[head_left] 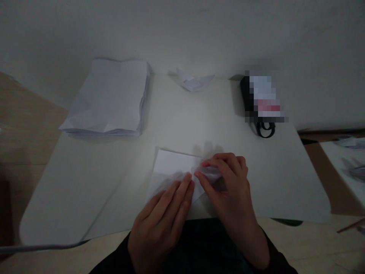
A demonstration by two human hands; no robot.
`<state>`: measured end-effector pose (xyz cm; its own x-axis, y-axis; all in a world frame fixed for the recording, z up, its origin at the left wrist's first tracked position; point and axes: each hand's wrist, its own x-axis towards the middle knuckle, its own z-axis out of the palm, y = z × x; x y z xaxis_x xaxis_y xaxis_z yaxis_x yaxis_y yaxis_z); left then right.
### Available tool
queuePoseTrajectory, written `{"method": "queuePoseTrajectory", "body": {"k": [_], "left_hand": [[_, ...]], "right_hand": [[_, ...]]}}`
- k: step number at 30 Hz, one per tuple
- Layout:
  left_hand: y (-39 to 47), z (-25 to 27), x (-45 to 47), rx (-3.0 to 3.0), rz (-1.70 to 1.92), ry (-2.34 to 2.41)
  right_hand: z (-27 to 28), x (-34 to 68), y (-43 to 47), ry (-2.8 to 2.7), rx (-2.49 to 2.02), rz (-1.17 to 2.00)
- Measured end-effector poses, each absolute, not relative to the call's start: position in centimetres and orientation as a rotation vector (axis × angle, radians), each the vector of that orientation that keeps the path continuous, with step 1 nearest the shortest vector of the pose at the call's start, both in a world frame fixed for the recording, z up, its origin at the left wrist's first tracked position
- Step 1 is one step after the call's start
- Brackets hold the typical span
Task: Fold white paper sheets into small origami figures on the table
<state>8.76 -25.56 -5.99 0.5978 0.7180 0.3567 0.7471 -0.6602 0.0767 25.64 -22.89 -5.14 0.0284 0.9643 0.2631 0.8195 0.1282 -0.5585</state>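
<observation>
A sheet of white paper (172, 161) lies near the front edge of the table, its right part folded up. My left hand (168, 213) rests flat on the sheet, fingers stretched out and pointing up toward the right. At the sheet's right end, my right hand (228, 182) pinches the folded part between thumb and fingers. The fingertips of both hands almost meet at the middle of the paper. Part of the fold is hidden under my right fingers.
A thick stack of white paper (111, 95) sits at the back left of the white table (194, 118). Against the wall stands a folded paper boat (194, 82). A black box-like object (245, 93) with a strap loop, partly blurred out, lies at the back right.
</observation>
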Motion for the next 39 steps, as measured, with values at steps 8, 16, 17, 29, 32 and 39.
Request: {"method": "queuePoseTrajectory", "body": {"k": [8, 16, 17, 29, 32, 39], "left_hand": [[-25.6, -6.6, 8.7, -2.725, -0.531, -1.197], [-25.4, -5.9, 8.5, -2.732, -0.426, -1.161], [-25.4, -5.8, 8.5, -2.739, -0.427, -1.164], [-24.3, -5.2, 7.4, -2.953, -0.483, -1.189], [-24.2, -5.0, 7.2, -2.980, -0.484, -1.168], [-24.3, -5.0, 7.3, -2.982, -0.483, -1.151]], "right_hand": [[-6.9, 25.9, -27.6, -2.136, -1.289, 0.130], [-6.9, 27.7, -27.7, -2.067, -1.527, -0.007], [-6.8, 27.9, -27.6, -2.050, -1.550, -0.015], [-6.5, 27.0, -28.0, -2.124, -1.521, -0.096], [-6.6, 25.9, -29.0, -2.231, -1.426, -0.105], [-6.6, 23.6, -29.9, -2.177, -1.360, -0.132]]}}
